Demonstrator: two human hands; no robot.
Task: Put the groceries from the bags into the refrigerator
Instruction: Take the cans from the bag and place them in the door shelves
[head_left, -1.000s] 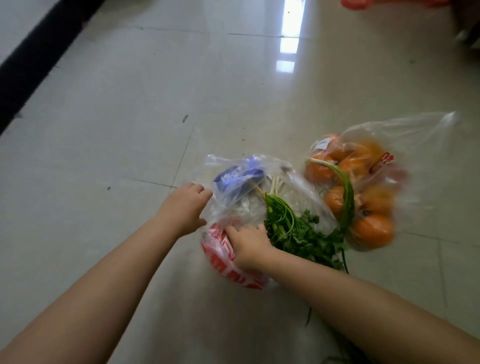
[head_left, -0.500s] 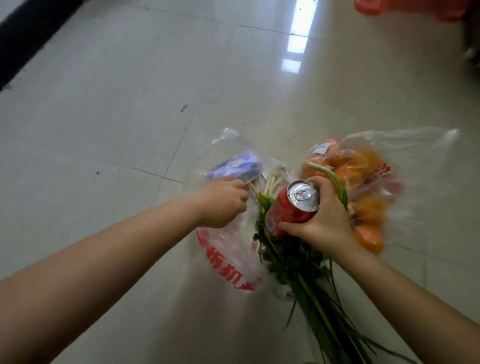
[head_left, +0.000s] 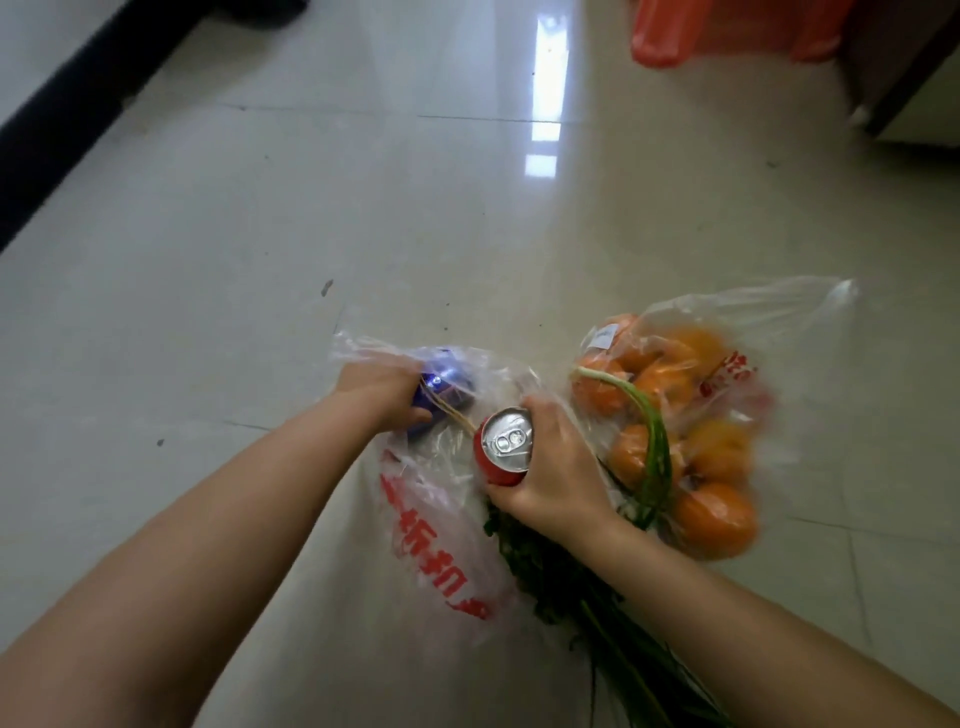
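Note:
A clear plastic bag with red lettering (head_left: 441, 551) lies on the tiled floor. My right hand (head_left: 556, 467) grips a red drink can (head_left: 503, 447) held upright above the bag, its silver top facing me. My left hand (head_left: 382, 389) reaches into the bag's mouth and closes around a blue can (head_left: 447, 387). A bunch of green herbs (head_left: 571, 587) lies under my right wrist, its stalks running toward the bottom edge. To the right sits a second clear bag of oranges (head_left: 691, 436), with a green onion stalk (head_left: 652, 431) curved across it.
The floor is glossy pale tile (head_left: 260, 260). A dark skirting strip (head_left: 62, 119) runs along the far left. A red plastic bag (head_left: 675, 31) sits at the top right beside a dark cabinet base (head_left: 893, 67).
My right hand has lifted the red can out of the bag and holds it upright. My left hand moved from the bag's edge onto the blue can inside.

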